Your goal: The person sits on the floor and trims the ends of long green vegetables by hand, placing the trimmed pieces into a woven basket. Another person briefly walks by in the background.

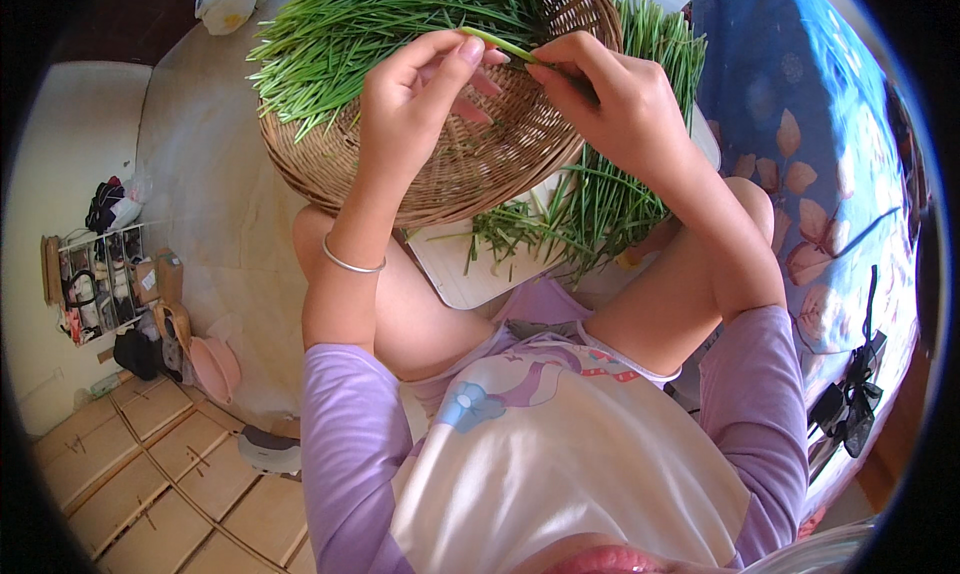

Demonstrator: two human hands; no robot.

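Above a round wicker basket (480, 170), a single green chive stem (501, 43) spans the gap between my two hands. My left hand (420, 94) pinches one end between thumb and index finger, its other fingers spread loosely. At the other end, the thumb and index finger of my right hand (611, 86) grip the stem. A thick bundle of long chives (375, 38) fills the basket's far left part, pale ends toward the left. More chives (619, 206) lie outside the basket, beside and below my right forearm.
Short cut bits (510, 233) of green lie on a pale board (457, 263) between my knees, partly under the basket. Blue leaf-patterned fabric (795, 154) hangs close on the right. A rack (101, 281), cardboard boxes and a pink hat-like item (214, 368) stand far left.
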